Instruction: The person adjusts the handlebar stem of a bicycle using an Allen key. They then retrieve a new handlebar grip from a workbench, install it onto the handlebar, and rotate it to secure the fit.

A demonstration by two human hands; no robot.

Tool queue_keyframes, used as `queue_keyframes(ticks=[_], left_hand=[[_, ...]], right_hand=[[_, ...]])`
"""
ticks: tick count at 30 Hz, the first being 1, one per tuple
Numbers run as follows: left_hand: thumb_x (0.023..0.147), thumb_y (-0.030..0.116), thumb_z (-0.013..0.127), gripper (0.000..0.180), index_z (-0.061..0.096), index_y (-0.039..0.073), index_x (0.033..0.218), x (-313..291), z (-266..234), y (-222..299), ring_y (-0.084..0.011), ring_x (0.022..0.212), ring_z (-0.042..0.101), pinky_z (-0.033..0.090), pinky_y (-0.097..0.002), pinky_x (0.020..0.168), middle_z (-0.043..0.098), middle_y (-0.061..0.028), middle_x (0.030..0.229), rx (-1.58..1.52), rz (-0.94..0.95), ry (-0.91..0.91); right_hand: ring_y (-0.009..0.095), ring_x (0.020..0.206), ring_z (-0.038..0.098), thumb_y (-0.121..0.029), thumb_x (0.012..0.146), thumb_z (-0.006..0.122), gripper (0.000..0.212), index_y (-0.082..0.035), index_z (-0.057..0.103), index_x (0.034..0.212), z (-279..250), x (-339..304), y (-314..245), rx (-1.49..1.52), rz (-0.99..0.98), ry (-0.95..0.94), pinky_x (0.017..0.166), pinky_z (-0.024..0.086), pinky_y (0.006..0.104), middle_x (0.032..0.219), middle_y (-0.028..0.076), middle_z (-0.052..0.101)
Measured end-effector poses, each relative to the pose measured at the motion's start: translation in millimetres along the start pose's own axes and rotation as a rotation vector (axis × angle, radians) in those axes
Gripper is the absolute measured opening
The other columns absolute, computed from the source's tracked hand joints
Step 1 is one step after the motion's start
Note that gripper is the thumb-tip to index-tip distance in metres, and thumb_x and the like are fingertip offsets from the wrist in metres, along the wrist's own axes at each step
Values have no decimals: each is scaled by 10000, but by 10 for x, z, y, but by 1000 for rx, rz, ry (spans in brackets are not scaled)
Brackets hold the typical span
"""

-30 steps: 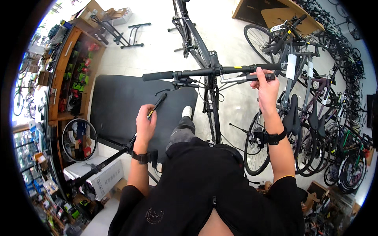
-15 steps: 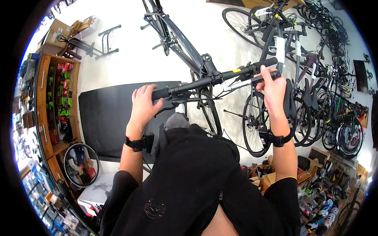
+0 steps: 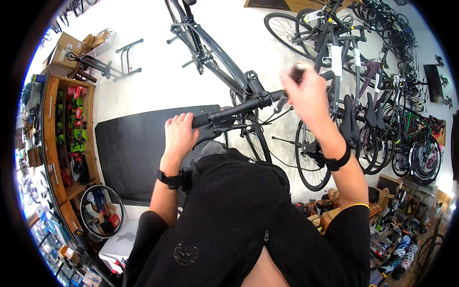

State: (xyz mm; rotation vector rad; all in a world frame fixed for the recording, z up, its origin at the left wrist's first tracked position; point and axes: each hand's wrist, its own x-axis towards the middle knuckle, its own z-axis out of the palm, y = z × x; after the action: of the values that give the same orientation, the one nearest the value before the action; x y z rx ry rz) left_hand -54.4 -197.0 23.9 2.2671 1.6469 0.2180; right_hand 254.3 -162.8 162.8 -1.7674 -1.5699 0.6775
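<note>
A black bicycle handlebar crosses in front of me, fixed to a stem on a dark grey bike frame. My left hand is closed on the handlebar's left grip, with the brake lever just beneath. Over the right half of the bar is my right hand, smeared by motion. It is closed round a tool with a dark handle and a silver shaft, now mostly hidden by the hand. The bar's right grip shows beyond the hand. Cables hang below the bar.
A black mat lies on the floor at the left, beside a wooden shelf unit. Several parked bikes line the right side. A loose wheel leans at the lower left, and cluttered goods fill the lower right.
My right hand has swung inward and up, turning the tool so its handle now points upward instead of along the bar. My left hand stays on the grip.
</note>
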Motion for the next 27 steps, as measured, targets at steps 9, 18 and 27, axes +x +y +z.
queue_keyframes(ticks=[9, 18, 27], left_hand=[[741, 138, 694, 270, 609, 70, 988, 21, 9, -5, -295, 941, 609, 427, -433, 894, 651, -95, 946, -1, 2, 37], [728, 143, 719, 299, 603, 77, 995, 53, 101, -39, -303, 958, 602, 411, -438, 915, 648, -95, 946, -7, 26, 108], [746, 110, 680, 269, 609, 72, 1002, 27, 43, -24, -295, 907, 609, 422, -436, 868, 646, -87, 903, 14, 47, 104]], right_hand=[[322, 647, 658, -231, 892, 672, 264, 2, 547, 894, 277, 28, -190, -323, -227, -214, 583, 547, 393, 753, 186, 635], [132, 392, 521, -205, 959, 617, 201, -5, 597, 958, -544, 76, 1759, 578, 579, 267, 360, 382, 269, 717, 123, 676], [87, 398, 510, -289, 963, 629, 362, 9, 627, 756, -567, 61, 869, 487, 269, 89, 384, 401, 233, 609, 64, 629]])
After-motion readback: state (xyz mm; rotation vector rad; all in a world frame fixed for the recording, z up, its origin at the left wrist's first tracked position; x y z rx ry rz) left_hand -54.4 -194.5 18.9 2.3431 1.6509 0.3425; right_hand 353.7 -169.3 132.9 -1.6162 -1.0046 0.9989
